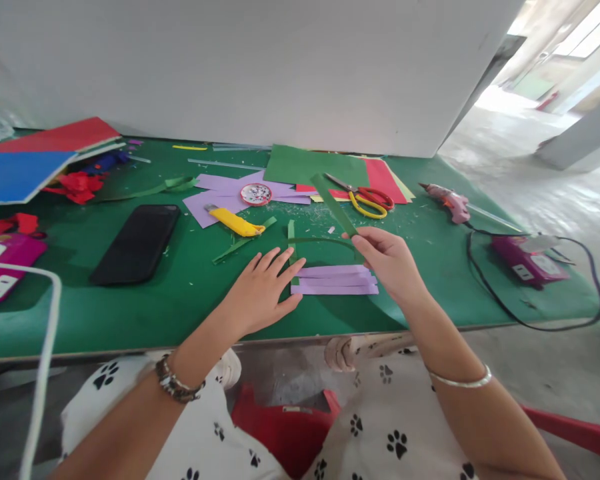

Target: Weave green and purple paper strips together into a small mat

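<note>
My right hand pinches the lower end of a green paper strip, which slants up and to the left above the table. With fingers spread, my left hand lies palm down. Its fingertips touch or hover at an upright green strip at the left ends of several purple paper strips laid side by side. Between my hands a thin green strip curves above the purple ones. A yellow utility knife rests beyond my left hand, on or beside another loose green strip.
Scissors lie near green paper and red paper. A black phone sits to the left. At right are a pink glue gun, its cord and a purple power strip. A white panel stands behind.
</note>
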### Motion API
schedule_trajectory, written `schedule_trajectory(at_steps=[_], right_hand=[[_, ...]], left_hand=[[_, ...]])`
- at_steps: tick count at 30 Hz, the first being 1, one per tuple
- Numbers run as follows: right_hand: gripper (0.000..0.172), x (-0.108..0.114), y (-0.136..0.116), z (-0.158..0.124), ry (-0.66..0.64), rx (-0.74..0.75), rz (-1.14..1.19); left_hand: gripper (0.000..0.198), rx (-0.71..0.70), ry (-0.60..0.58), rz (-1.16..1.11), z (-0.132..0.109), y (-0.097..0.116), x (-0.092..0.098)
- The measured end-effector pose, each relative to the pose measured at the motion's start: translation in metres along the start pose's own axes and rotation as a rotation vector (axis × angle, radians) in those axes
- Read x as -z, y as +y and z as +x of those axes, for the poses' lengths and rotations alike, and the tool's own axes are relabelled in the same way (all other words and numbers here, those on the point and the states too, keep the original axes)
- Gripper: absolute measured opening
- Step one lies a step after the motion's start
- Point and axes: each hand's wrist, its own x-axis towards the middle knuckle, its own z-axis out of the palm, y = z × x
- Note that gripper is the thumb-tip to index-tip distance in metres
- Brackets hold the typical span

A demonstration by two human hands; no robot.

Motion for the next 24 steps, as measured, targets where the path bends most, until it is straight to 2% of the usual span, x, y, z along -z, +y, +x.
schedule_trajectory(at_steps=[4, 12, 15, 19, 24], right_hand=[[0.016, 0.004, 0.007, -0.002, -0.008, -0.08, 0.065], [0.018, 0.013, 0.01, -0.003, -0.012, -0.093, 0.166], [0.019, 0.014, 0.009, -0.003, -0.031, -0.11, 0.208], [0.018, 0.014, 0.011, -0.003, -0.086, -0.119, 0.223], [0.017, 0.013, 0.014, -0.003, -0.127, -0.093, 0.181]], left_hand=[[0.053, -0.037, 0.044, 0.013, 0.001, -0.003, 0.0], [0.052, -0.078, 0.141, -0.003, 0.0, -0.005, -0.002], [0.044, -0.135, 0.188, -0.005, 0.001, -0.002, -0.001], [0.028, -0.192, 0.182, -0.012, 0.002, 0.002, 0.002], [0.021, -0.24, 0.135, -0.097, 0.004, 0.001, 0.002]])
